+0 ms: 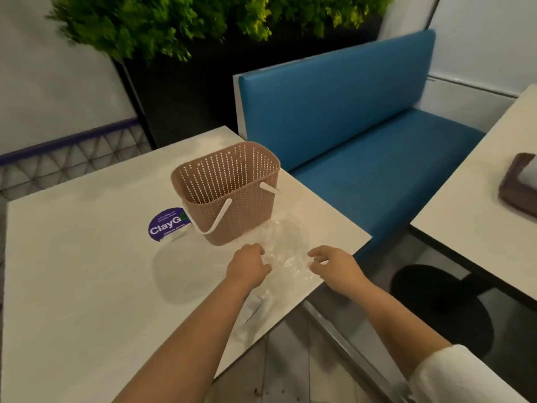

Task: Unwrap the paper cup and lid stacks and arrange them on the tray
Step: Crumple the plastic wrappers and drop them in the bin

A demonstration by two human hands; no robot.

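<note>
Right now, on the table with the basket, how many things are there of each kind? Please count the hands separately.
Baskets: 1, the brown basket
Round stickers: 1, the purple sticker
Clear plastic wrappers: 1, the crumpled wrapper between the hands
Hands: 2, left hand and right hand
Total: 3 things on the table, plus 2 hands

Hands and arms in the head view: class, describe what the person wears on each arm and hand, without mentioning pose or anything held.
The left hand and its forearm are bare, with no sleeve, glove, watch or ring showing. The right hand is also bare, and its forearm is uncovered up to a loose white sleeve at the lower right of the picture. No markings show on either arm.
</note>
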